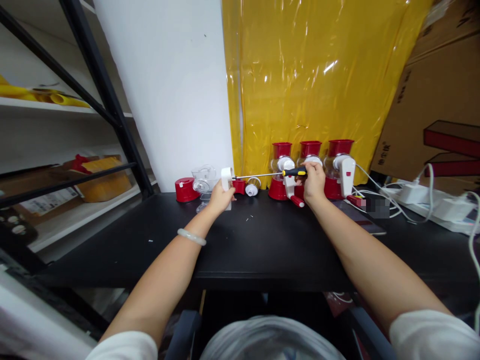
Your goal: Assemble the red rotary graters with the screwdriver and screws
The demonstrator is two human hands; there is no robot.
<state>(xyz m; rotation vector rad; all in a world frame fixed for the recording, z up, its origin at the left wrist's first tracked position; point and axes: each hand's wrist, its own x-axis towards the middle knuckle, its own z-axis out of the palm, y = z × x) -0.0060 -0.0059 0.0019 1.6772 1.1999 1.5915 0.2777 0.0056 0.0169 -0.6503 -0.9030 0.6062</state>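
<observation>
My left hand (222, 196) is closed around a white plastic crank handle (226, 176), held upright just above the black table. In my right hand (314, 181) is a screwdriver (295, 171) with a black and yellow grip. Its long shaft points left, and the tip meets the white part; whether it sits in a screw is too small to tell. Behind my left hand are a red base (186, 189) and a clear plastic housing (203, 179). A grater drum (252, 186) lies between my hands, beside a small red piece (239, 187).
Several red and white rotary graters stand at the back, one grater (339, 170) right of my right hand. Tiny screws (249, 218) lie on the black table (262, 245). A power strip (438, 212) with white cables is at right, near a dark phone (362, 220).
</observation>
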